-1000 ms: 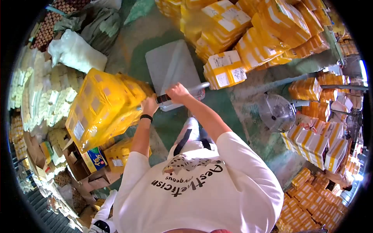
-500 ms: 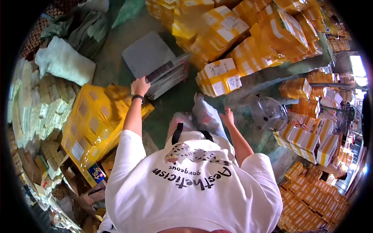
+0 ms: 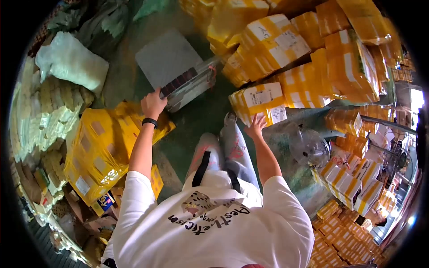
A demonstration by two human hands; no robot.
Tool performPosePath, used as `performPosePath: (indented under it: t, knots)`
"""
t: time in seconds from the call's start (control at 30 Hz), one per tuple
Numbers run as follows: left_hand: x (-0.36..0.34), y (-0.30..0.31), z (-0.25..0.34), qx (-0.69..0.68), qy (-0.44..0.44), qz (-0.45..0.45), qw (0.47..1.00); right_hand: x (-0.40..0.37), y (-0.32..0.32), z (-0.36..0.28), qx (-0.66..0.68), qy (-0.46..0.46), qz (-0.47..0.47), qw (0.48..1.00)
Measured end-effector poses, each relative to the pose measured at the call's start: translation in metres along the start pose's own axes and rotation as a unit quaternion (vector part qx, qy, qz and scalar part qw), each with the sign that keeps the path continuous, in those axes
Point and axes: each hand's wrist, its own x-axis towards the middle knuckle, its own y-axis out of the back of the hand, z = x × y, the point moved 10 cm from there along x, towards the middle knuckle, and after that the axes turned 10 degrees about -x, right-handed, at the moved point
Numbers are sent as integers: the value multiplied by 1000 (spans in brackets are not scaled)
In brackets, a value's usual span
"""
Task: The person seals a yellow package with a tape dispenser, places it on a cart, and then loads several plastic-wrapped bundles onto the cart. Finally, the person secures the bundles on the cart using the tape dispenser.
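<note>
My left hand (image 3: 154, 105) is closed around the near end of the dark-wrapped handle bar of a platform cart (image 3: 168, 58). The cart has a flat grey deck, with its handle frame on the side nearest me. My right hand (image 3: 256, 127) has its fingers apart and holds nothing. It is close to the near edge of a white box with yellow tape (image 3: 260, 99), and its fingertips overlap that box's lower side in this view.
Yellow-taped boxes (image 3: 348, 67) are piled at the upper right. A large yellow-wrapped bundle (image 3: 96, 152) lies by my left arm, with a white sack (image 3: 71, 62) beyond it. A floor fan (image 3: 309, 145) stands right of me. Smaller taped cartons (image 3: 344, 232) are stacked at lower right.
My right hand has moved up and forward toward the taped box, its fingers spreading. My left hand stays on the cart handle. The view has shifted slightly.
</note>
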Motion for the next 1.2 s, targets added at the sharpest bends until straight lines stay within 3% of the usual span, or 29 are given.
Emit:
performPosePath:
  t: [0.07, 0.33, 0.37, 0.4, 0.47, 0.53, 0.63, 0.67, 0.7, 0.73, 0.8, 0.9, 1.0, 1.2]
  knots:
    - [0, 1, 3, 11, 24, -26, 999, -3, 6, -3, 0, 18, 38, 999]
    - [5, -1, -2, -12, 91, -72, 993, 11, -1, 6, 36, 20, -59, 997]
    - [9, 0, -4, -14, 96, -63, 993, 1, 25, -1, 57, -18, -99, 993]
    - [14, 2, -8, -16, 101, -54, 993, 6, 42, -13, -31, 12, -67, 997]
    - [22, -1, -17, -24, 104, -71, 992, 4, 116, -64, 34, 99, 41, 994]
    - [26, 5, -21, -51, 89, -46, 994, 10, 191, -135, -5, 186, 162, 969]
    - [34, 18, -17, -70, 96, -61, 991, -13, 340, -255, 127, 368, 279, 878]
    - [37, -8, -37, -61, 85, -51, 993, -17, 366, -297, 62, 399, 267, 875]
    - [43, 1, -36, -67, 84, -70, 992, -13, 373, -328, 58, 459, 298, 835]
    - [48, 10, -33, -73, 83, -87, 990, -3, 365, -358, 16, 505, 271, 819]
    - [63, 13, -42, -70, 94, -85, 989, 37, 328, -410, -57, 561, 150, 812]
    - [95, 22, -60, -22, 87, -91, 992, 77, 309, -455, -125, 575, 100, 802]
    - [132, 28, -86, -24, 83, -85, 993, 91, 331, -484, -117, 578, 181, 787]
    - [239, 48, -154, -17, 70, -64, 995, 146, 372, -575, -142, 550, 141, 811]
